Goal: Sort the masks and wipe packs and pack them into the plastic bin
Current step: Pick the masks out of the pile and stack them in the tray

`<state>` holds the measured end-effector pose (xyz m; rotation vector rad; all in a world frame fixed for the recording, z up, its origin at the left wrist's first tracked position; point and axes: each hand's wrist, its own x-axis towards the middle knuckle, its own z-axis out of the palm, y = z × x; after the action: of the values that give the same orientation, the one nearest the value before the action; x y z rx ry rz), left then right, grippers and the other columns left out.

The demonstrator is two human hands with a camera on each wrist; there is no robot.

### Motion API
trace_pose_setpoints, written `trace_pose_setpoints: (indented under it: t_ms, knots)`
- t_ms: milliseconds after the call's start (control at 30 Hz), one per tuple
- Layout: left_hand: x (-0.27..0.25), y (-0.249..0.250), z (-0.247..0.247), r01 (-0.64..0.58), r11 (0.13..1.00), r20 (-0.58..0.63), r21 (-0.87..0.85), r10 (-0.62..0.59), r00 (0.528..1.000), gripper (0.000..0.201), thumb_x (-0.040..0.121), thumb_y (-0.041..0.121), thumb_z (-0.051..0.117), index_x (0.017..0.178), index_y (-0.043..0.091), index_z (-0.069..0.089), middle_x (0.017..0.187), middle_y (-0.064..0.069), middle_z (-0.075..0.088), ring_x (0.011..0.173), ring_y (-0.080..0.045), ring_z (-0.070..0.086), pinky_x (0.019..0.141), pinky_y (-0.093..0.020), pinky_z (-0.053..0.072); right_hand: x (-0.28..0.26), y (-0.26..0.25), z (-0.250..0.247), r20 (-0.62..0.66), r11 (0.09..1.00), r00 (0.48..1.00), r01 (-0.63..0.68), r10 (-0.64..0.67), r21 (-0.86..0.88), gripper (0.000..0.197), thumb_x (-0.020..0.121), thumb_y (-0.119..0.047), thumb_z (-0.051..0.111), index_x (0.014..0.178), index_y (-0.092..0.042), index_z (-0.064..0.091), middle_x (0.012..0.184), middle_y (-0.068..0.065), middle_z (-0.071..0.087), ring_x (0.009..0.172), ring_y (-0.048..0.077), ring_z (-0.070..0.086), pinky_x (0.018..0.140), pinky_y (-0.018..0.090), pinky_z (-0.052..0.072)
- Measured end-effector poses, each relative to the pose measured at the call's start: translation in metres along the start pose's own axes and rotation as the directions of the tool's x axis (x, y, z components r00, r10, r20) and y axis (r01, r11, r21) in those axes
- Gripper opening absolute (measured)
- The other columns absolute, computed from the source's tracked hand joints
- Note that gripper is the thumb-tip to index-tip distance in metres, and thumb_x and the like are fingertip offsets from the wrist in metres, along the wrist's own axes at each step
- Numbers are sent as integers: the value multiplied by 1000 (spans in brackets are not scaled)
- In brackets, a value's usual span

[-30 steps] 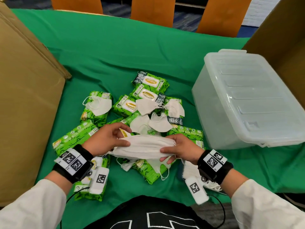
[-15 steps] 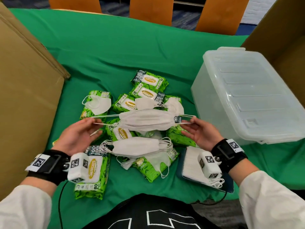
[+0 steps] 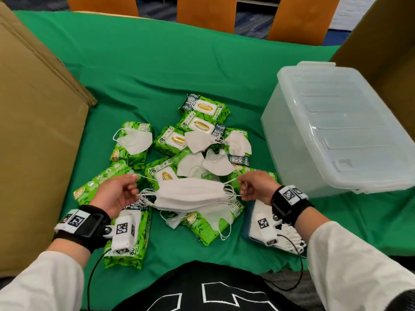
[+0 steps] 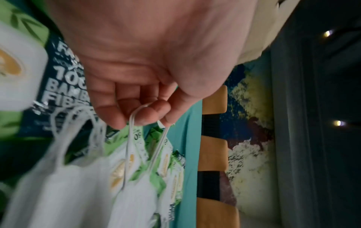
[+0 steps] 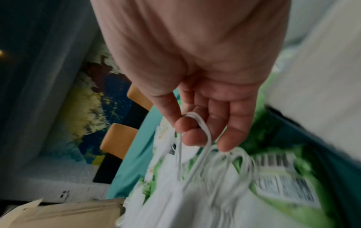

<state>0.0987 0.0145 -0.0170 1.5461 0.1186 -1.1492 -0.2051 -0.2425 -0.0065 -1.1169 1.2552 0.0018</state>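
A white pleated mask stretches between my hands, just over a stack of like masks on the green wipe packs. My left hand pinches its left ear loop between thumb and fingers. On the other side, my right hand pinches the right ear loop. Several folded white masks lie scattered over the packs. The clear plastic bin stands at the right with its lid on.
Cardboard boxes flank the green-clothed table at left and right. A flat dark-blue pack of white masks lies under my right wrist. Orange chair backs line the far edge.
My hands left the mask stack, lifted one mask by its ear loops beyond it, and have brought it back down over the stack.
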Motion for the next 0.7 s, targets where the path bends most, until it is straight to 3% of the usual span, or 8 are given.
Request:
trace_pose_setpoints:
  t_ms: [100,333,500,567,633,667,700]
  knots:
    - [2,-16,-3,41,999,-40,29,-40,998,7,99,9,58,94,11,61,56,3,45,48,-13,51,50,-26,56,10,11,13,-20,998,999,-51,50,-35,20,100,-16,58,81,-10,59,57,4,56,51,19,60,56,31,54]
    - [9,-29,-8,116,993,-68,-30,-118,991,6,100,9,57,96,10,61,61,0,50,55,-17,54,63,-36,57,19,16,24,-89,989,995,-66,55,-131,19,99,-14,59,82,-6,60,59,8,61,54,23,63,54,33,55]
    - [4,-29,-2,101,995,-59,14,-100,993,3,100,6,57,100,6,61,64,-7,62,62,-23,66,73,-40,58,19,17,29,-101,989,994,-55,41,-136,18,100,-13,61,84,-3,63,65,13,68,49,22,66,53,36,59]
    - [3,-28,-4,61,993,-77,106,-53,996,12,99,8,60,110,2,63,78,-13,69,74,-28,70,77,-41,57,18,19,27,-94,989,995,-34,21,-141,18,98,-15,64,89,0,65,70,15,72,54,23,68,58,37,60]
    - [4,-24,-7,-47,947,-114,317,87,990,24,97,11,65,120,5,64,103,-15,71,86,-27,68,81,-42,54,19,20,23,-149,978,987,23,-55,-208,22,94,-21,70,96,1,68,83,16,75,67,26,72,66,43,62]
    - [4,-22,-8,-120,862,-125,493,206,970,29,95,17,69,123,11,65,113,-11,69,92,-25,66,84,-42,52,18,19,21,-195,953,973,65,-127,-297,23,91,-26,73,98,-4,69,89,14,76,75,27,72,70,45,63]
    - [2,-18,-7,-184,724,-99,665,329,939,36,92,25,74,125,17,64,119,-7,66,98,-23,64,87,-41,51,18,17,20,-231,902,947,110,-223,-418,25,89,-31,75,100,-10,69,94,10,74,82,27,72,74,45,63]
